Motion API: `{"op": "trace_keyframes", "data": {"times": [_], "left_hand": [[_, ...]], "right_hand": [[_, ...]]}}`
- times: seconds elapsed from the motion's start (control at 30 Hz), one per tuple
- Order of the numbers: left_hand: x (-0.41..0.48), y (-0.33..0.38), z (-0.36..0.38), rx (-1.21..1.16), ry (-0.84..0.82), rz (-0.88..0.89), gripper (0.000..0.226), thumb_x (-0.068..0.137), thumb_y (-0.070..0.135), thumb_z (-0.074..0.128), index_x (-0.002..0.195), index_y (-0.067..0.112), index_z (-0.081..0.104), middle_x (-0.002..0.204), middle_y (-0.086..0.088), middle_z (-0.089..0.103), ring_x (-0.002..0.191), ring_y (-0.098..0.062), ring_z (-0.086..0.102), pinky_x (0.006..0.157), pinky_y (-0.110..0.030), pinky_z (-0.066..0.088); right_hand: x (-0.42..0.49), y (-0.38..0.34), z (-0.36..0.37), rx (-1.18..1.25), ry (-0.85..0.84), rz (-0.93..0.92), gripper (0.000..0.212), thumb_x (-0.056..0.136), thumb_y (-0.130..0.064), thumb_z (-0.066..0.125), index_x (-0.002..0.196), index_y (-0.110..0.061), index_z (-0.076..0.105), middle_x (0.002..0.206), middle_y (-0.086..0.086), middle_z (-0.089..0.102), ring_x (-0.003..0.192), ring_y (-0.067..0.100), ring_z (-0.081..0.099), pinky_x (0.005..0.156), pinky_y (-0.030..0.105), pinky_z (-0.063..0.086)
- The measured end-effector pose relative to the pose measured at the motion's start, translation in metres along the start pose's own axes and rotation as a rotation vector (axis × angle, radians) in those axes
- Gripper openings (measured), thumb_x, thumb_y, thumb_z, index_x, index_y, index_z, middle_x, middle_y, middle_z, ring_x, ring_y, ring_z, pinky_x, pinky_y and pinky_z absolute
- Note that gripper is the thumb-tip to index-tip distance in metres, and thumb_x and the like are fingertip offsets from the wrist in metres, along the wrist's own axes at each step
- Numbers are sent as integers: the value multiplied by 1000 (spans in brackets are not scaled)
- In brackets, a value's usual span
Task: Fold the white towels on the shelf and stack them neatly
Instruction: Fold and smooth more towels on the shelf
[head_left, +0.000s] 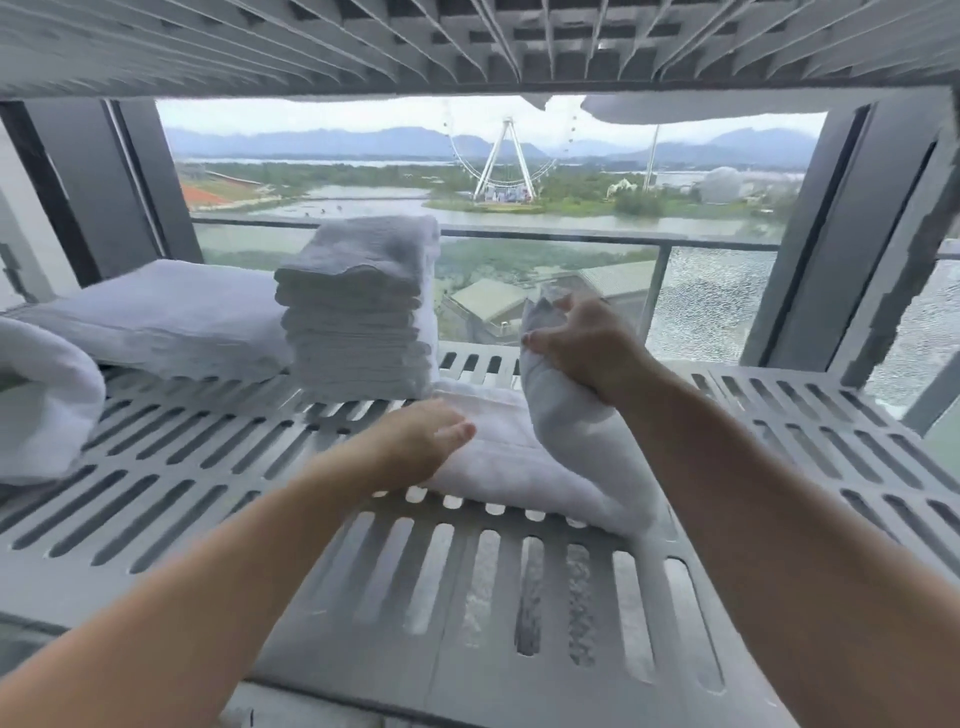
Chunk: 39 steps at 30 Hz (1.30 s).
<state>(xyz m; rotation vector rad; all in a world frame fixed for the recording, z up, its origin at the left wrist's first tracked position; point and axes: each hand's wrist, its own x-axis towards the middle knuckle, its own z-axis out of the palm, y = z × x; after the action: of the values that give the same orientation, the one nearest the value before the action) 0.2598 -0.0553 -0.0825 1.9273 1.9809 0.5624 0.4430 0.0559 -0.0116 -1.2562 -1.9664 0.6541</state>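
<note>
A white towel (511, 462) lies on the slotted grey shelf (218, 467), near its middle. My right hand (587, 345) grips the towel's right end and holds it lifted upright above the shelf. My left hand (421, 441) lies with straight fingers on the flat left part of the same towel. Just behind it stands a tall stack of folded white towels (358, 322).
A wide folded white towel (166, 317) lies left of the stack, and a rolled or bunched white towel (41, 400) sits at the far left edge. Another slotted shelf (467, 41) hangs close overhead, with white cloth (675, 111) drooping from it. A window is behind.
</note>
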Motion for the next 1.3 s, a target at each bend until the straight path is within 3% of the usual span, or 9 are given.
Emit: {"op": "trace_keyframes", "data": {"times": [0.13,0.23,0.43,0.57,0.7,0.87,1.0,1.17,1.3], "left_hand": [[-5,-21,-10,-580,80,-158,21,102,36,50,95,22,64,99,3,63,91,-16,56,82,-29,41],[1,-29,-14,-916,107,-272,39,103,37,47,115,7,68,121,-11,68,106,-20,62,103,-41,47],[1,-40,-31,-1405,58,-340,58,105,49,32,114,1,63,86,-10,67,88,-23,61,81,-30,50],[1,-50,-38,-1375,-4,-305,65,103,56,26,92,7,68,73,-5,71,79,-21,62,68,-29,48],[10,-52,-47,-1285,-44,-324,71,94,70,36,102,8,70,92,-7,77,88,-23,67,77,-37,50],[22,-57,-39,-1175,-75,-211,14,82,28,70,90,19,78,92,2,76,80,-13,68,73,-32,46],[22,-65,-43,-1037,-44,-148,59,78,-7,70,129,17,53,92,-3,73,68,-13,73,56,-25,55],[18,-59,-47,-600,227,-90,42,84,1,68,123,13,62,102,-4,70,86,-20,68,69,-28,55],[2,-45,-47,-281,538,33,16,87,20,61,99,28,68,86,13,68,81,-9,62,74,-25,42]], "right_hand": [[3,-30,51,-261,31,-26,30,85,-37,63,82,-7,63,87,14,67,88,33,67,68,29,43],[6,-46,83,-321,0,-3,32,89,-35,56,91,-6,69,98,21,69,92,36,64,69,28,38],[-5,-66,117,-244,-69,83,42,98,-37,51,109,-1,69,114,27,66,102,39,64,76,35,46],[-30,-63,119,188,-22,179,57,95,-50,39,127,-8,61,122,24,64,105,42,65,68,45,51],[-53,-51,127,-131,71,-56,38,105,-25,36,116,-13,71,125,9,68,117,25,57,91,27,38],[-83,-46,117,141,142,-103,53,104,-47,27,131,-19,62,119,6,71,111,21,64,95,34,45],[-104,-35,121,-351,0,-188,53,105,-38,35,151,-13,38,133,13,63,126,31,55,106,41,41],[-125,-25,139,-630,-135,-299,78,98,-43,43,158,-3,11,166,11,14,155,22,0,125,41,-3],[-126,-26,151,-737,-118,-188,74,101,-30,36,158,-2,-2,166,17,-6,153,30,-12,124,44,-7]]}}
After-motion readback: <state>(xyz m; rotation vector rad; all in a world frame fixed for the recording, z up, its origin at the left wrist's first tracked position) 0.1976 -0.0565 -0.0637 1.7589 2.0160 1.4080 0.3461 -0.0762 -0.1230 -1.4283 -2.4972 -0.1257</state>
